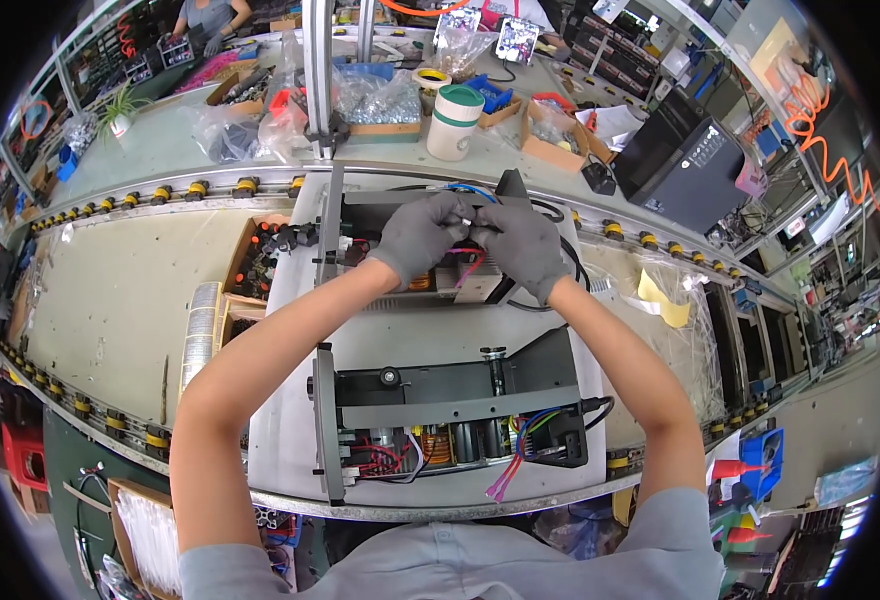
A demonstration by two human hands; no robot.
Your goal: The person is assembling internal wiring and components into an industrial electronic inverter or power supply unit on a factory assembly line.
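My left hand (pixel 425 238) and my right hand (pixel 526 246), both in grey gloves, meet fingertip to fingertip over the far open metal chassis (pixel 375 214). Their fingers are pinched together around a small white part (pixel 471 222); its kind is too small to tell. Just below the fingers run pink and red wires (pixel 474 266), beside a silver metal block (pixel 450 282). The gloves hide much of this chassis. Closer to me lies a second dark chassis (pixel 440 412), with copper coils, black cylinders and coloured wires ending in pink terminals (pixel 500 490). Neither hand touches it.
Both chassis rest on a white board (pixel 415 335) across a roller line (pixel 160 193). Left of it stands a cardboard box of small black and orange parts (pixel 255 258). A metal post (pixel 318 75), a white cup with green lid (pixel 455 122) and a black computer case (pixel 695 165) stand behind.
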